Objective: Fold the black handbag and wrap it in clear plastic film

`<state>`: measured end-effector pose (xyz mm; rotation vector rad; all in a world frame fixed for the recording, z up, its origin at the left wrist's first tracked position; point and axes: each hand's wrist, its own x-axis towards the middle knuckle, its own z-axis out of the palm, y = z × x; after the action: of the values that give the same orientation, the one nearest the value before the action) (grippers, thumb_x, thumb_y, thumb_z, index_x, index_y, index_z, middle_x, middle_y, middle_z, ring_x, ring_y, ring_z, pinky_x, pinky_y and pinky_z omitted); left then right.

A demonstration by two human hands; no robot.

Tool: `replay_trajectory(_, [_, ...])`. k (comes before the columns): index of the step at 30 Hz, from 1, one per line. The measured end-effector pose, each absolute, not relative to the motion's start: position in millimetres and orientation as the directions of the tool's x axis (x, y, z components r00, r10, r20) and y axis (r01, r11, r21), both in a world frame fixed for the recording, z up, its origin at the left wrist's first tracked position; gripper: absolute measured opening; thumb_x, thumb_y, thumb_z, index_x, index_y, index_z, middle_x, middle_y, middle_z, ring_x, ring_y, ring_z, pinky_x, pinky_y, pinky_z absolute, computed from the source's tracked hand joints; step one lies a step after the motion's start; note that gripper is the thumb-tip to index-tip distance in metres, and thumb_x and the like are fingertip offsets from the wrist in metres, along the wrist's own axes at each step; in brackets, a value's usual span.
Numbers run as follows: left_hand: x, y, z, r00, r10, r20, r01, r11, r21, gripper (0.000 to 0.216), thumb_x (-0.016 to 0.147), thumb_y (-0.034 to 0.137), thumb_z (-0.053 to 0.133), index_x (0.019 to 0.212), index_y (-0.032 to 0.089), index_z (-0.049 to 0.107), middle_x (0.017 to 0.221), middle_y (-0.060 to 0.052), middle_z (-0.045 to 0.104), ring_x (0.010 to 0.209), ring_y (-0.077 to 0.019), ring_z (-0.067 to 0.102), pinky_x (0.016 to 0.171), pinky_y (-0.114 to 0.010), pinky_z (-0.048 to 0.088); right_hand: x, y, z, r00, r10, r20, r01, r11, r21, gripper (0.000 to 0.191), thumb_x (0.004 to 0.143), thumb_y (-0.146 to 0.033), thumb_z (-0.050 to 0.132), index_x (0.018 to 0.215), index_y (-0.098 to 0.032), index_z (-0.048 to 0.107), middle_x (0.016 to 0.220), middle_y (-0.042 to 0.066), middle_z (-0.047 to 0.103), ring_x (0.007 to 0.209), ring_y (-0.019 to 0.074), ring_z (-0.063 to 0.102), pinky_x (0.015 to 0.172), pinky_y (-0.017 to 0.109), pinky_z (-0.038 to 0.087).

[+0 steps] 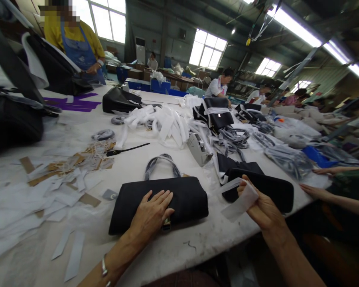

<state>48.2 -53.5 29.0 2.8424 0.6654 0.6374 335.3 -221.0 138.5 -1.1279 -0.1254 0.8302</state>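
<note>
- From my remote seat I am seeing a pale surface (pixel 209 236) stretching ahead, carrying everything the hands are working among.
- A co-worker in a yellow top and blue apron (pixel 79 50) is standing beyond its far left side.
- Loose paper slips (pixel 42 199) are covering the left part.
- A heap of white-wrapped strips (pixel 167 123) is lying farther back, near the middle.
- The black handbag (pixel 191 195) is lying right in front of me, its wrapped handles (pixel 176 166) arching up behind it.
- Another black bag (pixel 275 191) is lying to the right, near a different person's hand (pixel 317 192).
- My left hand (pixel 154 207) is resting flat on the handbag, its fingers spreading slightly apart and gripping nothing.
- My right hand (pixel 265 211) is hovering in front of the other bag, thumb and fingers clamping on a translucent strip (pixel 242 204).
- A grey tape dispenser (pixel 199 151) is standing between the heap and that bag.
- A gold-toned clasp (pixel 166 225) is showing at the handbag's near side, just beside my left thumb.
</note>
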Motion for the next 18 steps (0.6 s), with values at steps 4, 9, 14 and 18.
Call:
replay_trajectory(4, [48,-53,28,0.82,0.444,0.36,0.38,-0.894,0.238,0.036,0.098,0.038,0.045,0.131,0.026,0.054,0.133,-0.003,0.061,0.121,-0.0213,0.058,0.106,-0.042,0.039,266,-219,135,0.581,0.737,-0.344,-0.563,0.059,-0.824,0.032,0.062,-0.024,0.085,0.089,-0.02,0.071,0.078,0.001,0.07,0.067,0.0134,0.065,0.057,0.025,0.055])
replay_trajectory(9, [46,-52,28,0.838,0.434,0.331,0.38,-0.899,0.217,0.039,0.096,0.029,0.047,0.135,0.024,0.051,0.135,-0.005,0.059,0.123,-0.0232,0.056,0.106,-0.045,0.038,173,-184,100,0.335,0.767,-0.548,-0.787,-0.093,-0.611,0.035,0.053,-0.016,0.09,0.082,-0.013,0.071,0.067,0.0,0.068,0.054,0.0072,0.059,0.05,0.016,0.048])
replay_trajectory(14, [44,-50,29,0.863,0.41,0.296,0.361,-0.909,0.207,0.053,0.091,0.019,0.045,0.144,0.022,0.039,0.14,-0.005,0.053,0.125,-0.0223,0.054,0.105,-0.044,0.04,150,-154,83,0.297,0.792,-0.533,-0.883,0.015,-0.469,0.032,0.056,-0.011,0.086,0.083,-0.013,0.069,0.07,0.001,0.069,0.059,0.0077,0.062,0.055,0.015,0.049])
replay_trajectory(18, [43,-46,26,0.874,0.393,0.287,0.354,-0.918,0.18,0.06,0.089,0.011,0.04,0.147,0.021,0.034,0.144,-0.006,0.05,0.125,-0.0212,0.054,0.103,-0.042,0.041,145,-148,86,0.284,0.795,-0.536,-0.884,0.001,-0.467,0.03,0.057,-0.011,0.084,0.083,-0.012,0.068,0.068,0.001,0.068,0.057,0.0089,0.062,0.051,0.016,0.047])
